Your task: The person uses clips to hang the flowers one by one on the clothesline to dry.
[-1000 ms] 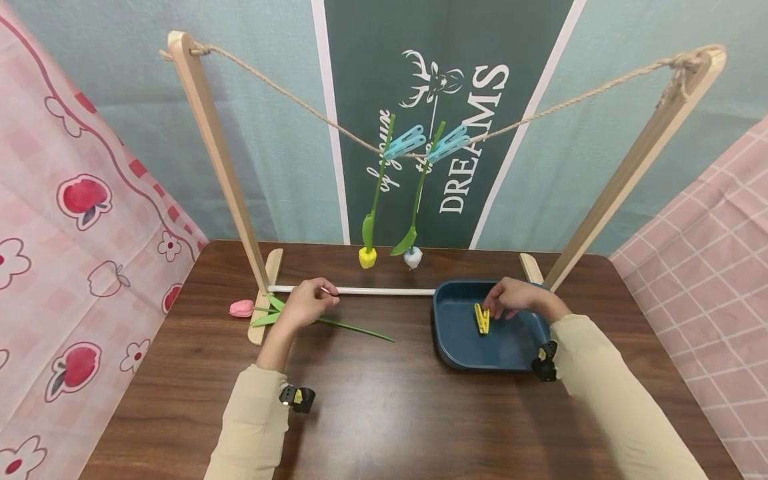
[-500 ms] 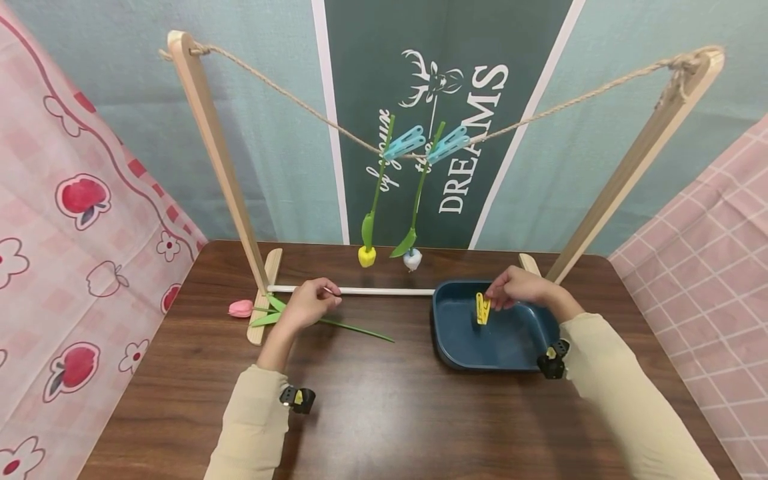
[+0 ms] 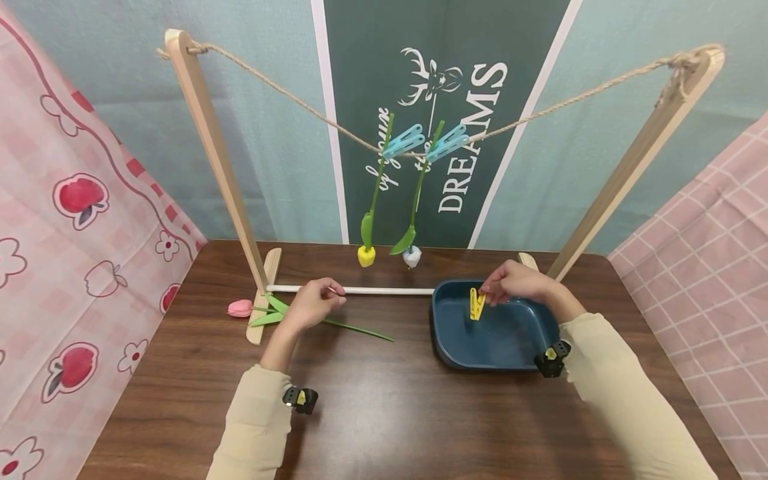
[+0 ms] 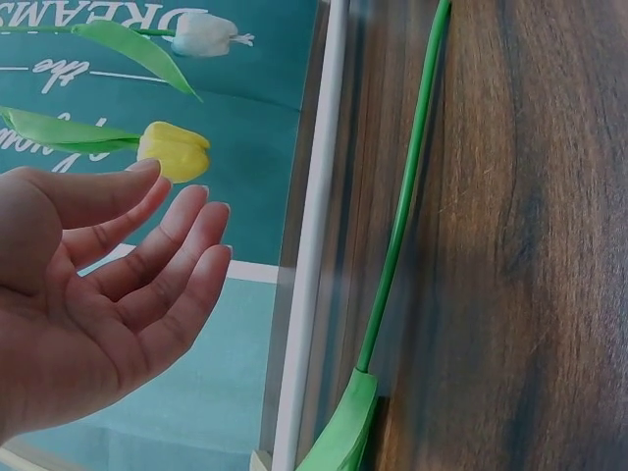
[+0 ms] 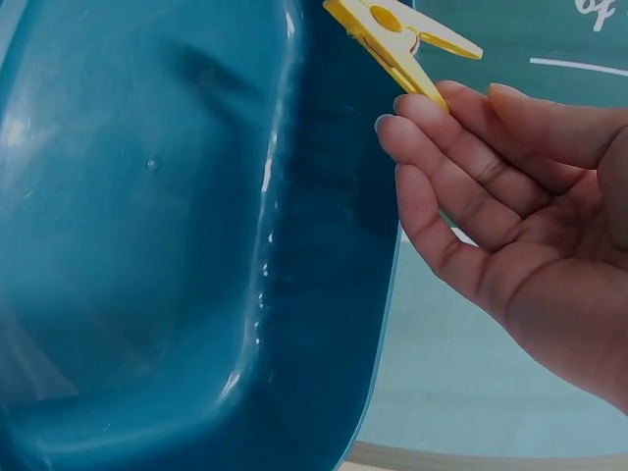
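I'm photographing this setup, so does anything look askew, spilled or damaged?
I see no spill or damage. The white lettering on the dark green backdrop runs sideways, which looks odd. The long-stemmed pink tulip lies across the flat wooden foot at left, while a yellow tulip and white tulip hang head-down from beige twine.

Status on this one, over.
Right grip holds yellow clothespin over blue tray. Left grip empty, near pink tulip. Nothing visibly blocking either grip.
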Available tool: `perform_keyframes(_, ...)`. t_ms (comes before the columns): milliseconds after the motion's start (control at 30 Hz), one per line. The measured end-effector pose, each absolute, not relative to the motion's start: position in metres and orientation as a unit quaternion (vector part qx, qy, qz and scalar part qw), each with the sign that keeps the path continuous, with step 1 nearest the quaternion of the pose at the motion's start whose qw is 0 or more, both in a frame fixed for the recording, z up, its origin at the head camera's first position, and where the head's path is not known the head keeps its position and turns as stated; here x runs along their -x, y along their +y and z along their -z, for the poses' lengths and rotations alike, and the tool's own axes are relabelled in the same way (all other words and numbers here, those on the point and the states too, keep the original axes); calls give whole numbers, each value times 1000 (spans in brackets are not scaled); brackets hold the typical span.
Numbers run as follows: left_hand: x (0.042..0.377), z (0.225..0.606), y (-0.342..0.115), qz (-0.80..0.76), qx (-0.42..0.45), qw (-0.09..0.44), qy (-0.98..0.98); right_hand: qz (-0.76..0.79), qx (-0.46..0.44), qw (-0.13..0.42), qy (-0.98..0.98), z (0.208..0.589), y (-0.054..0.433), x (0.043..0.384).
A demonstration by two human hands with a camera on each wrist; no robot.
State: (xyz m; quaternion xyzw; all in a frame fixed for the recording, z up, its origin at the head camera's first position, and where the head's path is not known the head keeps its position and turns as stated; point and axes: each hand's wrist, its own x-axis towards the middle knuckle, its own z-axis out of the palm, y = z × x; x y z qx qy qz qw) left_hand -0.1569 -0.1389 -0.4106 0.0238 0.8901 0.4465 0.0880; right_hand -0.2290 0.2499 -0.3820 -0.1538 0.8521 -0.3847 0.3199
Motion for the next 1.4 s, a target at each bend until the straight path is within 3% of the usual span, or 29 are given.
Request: perform_keyframes(1400, 170, 395, -80, -439, -97, 103, 887, 448, 176, 290, 827, 351, 181, 218)
